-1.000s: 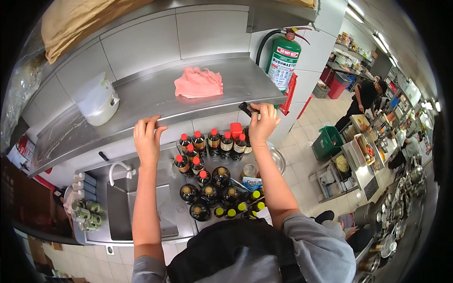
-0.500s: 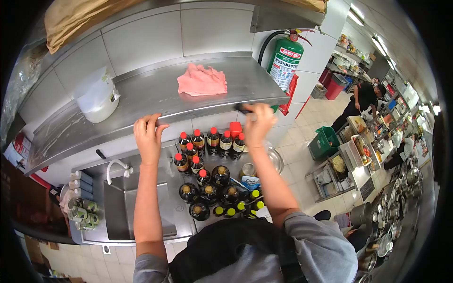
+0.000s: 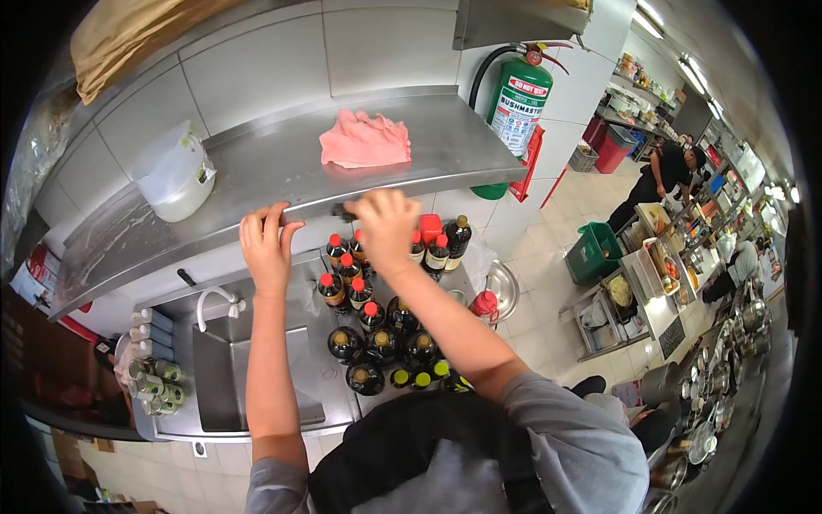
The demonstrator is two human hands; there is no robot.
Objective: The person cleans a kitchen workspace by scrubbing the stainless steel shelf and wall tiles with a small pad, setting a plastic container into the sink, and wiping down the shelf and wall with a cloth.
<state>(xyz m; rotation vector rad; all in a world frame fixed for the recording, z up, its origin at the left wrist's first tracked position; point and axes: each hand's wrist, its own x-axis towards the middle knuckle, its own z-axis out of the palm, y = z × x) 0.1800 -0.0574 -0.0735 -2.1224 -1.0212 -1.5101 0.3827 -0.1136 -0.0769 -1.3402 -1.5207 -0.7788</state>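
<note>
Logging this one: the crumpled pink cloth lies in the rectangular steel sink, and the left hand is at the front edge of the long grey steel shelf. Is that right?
Not quite; the cloth's location is wrong. The head view shows the crumpled pink cloth lying on the long grey steel shelf, with the left hand at its front edge.

You are facing a steel shelf (image 3: 265, 171); it is carrying a pink cloth (image 3: 366, 140) and a white tub (image 3: 181, 190); below, the sink counter (image 3: 336, 403) is bearing dark bottles (image 3: 381, 345) and cans (image 3: 157, 385)
</note>
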